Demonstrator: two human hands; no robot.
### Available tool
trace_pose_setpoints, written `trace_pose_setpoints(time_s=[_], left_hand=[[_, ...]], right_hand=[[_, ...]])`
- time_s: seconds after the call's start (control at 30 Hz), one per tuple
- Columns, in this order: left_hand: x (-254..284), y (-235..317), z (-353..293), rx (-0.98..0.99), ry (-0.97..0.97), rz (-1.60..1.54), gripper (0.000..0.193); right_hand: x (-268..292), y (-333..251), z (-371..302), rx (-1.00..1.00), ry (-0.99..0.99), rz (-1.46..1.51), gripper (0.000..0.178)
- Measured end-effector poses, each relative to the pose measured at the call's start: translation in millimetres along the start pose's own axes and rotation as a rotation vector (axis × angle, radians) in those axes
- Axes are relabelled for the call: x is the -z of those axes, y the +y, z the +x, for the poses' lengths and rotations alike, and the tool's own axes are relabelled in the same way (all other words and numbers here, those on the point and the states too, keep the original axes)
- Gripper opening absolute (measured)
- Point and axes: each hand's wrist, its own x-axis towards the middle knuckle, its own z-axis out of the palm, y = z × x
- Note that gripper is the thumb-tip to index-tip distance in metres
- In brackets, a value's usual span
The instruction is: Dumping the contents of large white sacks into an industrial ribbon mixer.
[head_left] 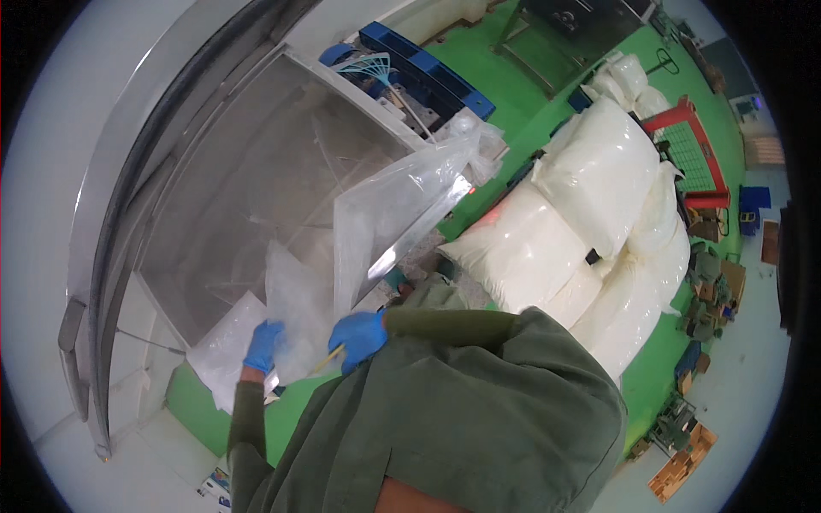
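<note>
My left hand (263,344), in a blue glove, is closed on the edge of a clear plastic bag (299,295) at the rim of a large metal bin (231,184). Close by on the right, my right hand (359,338), also gloved in blue, is closed around a thin yellow stick-like thing (327,359); its exact kind cannot be made out. A second clear plastic sheet (393,201) drapes over the bin's near right rim. White plastic film (227,350) hangs over the edge beside my left hand. The fingertips of both hands are partly hidden.
The bin's raised lid (128,128) curves along the left. Several full white sacks (599,171) are piled to my right, near a red-framed mesh cart (697,162). Past the bin are a blue pallet (428,68) and a light-blue rake head (368,67). The floor (505,43) is green.
</note>
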Motion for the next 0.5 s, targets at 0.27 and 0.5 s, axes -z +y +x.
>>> trace_pose_setpoints(time_s=[0.27,0.5], left_hand=[[-20.0,15.7,-80.6,0.094,0.031,0.134,0.011],[73.7,-54.4,-132.5,-0.186,0.589,0.730,0.010]], right_hand=[[183.0,196.5,-98.2,-0.766,0.377,-0.599,0.111],[170.8,193.1,-151.6,-0.568,0.664,-0.845,0.016]])
